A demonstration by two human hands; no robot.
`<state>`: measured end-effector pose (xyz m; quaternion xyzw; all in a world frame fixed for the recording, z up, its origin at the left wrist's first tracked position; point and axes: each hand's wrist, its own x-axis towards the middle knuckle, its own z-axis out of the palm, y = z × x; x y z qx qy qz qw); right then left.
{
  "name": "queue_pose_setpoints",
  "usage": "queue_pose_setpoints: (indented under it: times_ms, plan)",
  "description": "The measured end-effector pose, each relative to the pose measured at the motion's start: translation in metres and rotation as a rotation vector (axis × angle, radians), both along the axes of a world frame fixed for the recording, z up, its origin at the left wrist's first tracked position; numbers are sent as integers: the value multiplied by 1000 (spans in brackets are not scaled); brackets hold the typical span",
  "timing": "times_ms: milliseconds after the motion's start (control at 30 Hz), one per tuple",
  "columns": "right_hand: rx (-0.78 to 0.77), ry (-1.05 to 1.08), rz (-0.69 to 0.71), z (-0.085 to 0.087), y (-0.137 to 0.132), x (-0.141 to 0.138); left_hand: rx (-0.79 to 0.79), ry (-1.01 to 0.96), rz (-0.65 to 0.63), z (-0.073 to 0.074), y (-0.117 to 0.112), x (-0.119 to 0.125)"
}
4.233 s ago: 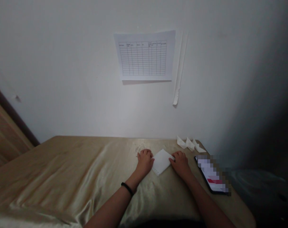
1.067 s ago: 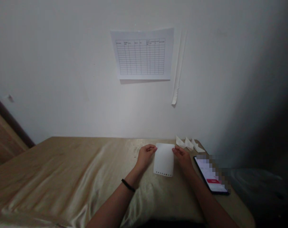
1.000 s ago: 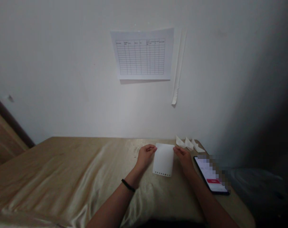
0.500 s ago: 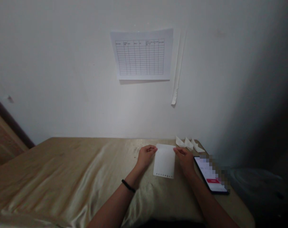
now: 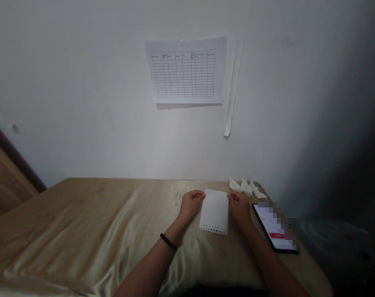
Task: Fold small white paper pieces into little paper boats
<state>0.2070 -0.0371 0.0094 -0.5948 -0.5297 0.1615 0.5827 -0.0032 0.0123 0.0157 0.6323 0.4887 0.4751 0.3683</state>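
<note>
Between my hands is a small white sheet of paper (image 5: 214, 210), its lower edge lined with punched holes that now show as two rows. My left hand (image 5: 192, 203) pinches its upper left corner between thumb and fingers, and a black band circles that wrist. At the upper right corner my right hand (image 5: 239, 206) has a similar pinch on it. The paper is over the table, toward its right half; whether it touches the cloth I cannot tell. Just beyond my right hand stand several folded white paper boats (image 5: 246, 187) in a row.
A phone (image 5: 275, 231) with a lit screen lies right of my right forearm. Shiny, wrinkled beige cloth (image 5: 91, 231) covers the table. On the wall behind hang a printed table sheet (image 5: 187, 74) and a narrow paper strip (image 5: 232, 90). Wooden furniture (image 5: 8, 173) stands at the left.
A second row of holes has come into sight at the paper's lower edge. Both hands keep their hold at the upper corners, having barely shifted.
</note>
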Motion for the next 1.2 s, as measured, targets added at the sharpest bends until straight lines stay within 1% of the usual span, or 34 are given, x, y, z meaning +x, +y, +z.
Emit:
queue_pose_setpoints:
  times_ms: [133,267,367,500,600,667,800,867,1033,1200]
  plan:
    - [-75,-325,-37,-8,2,3,-4,110,40,0,-5,-1]
    - [-181,-618,-64,-13,-1,0,-34,270,40,-3,-11,-4]
    - [-245,-779,-67,-16,-2,-5,-27,434,55,-6,-13,-5]
    - [-287,-919,-82,-20,-1,-9,42,594,59,-9,-13,-6]
    - [-258,-940,-111,-19,0,-10,94,701,17,-12,-14,-7]
    - [-218,-925,-85,-17,0,-10,119,757,-3,-13,-15,-7]
    - [-182,-961,115,-15,2,-11,138,835,-27,-11,-17,-6]
    - [-193,-965,164,-14,2,-10,149,852,-30,-9,-18,-6]
    - [-230,-932,168,-9,-1,-6,233,865,-121,-9,-13,-12]
    - [-267,-887,201,-6,-5,0,179,866,-187,-9,-6,-24]
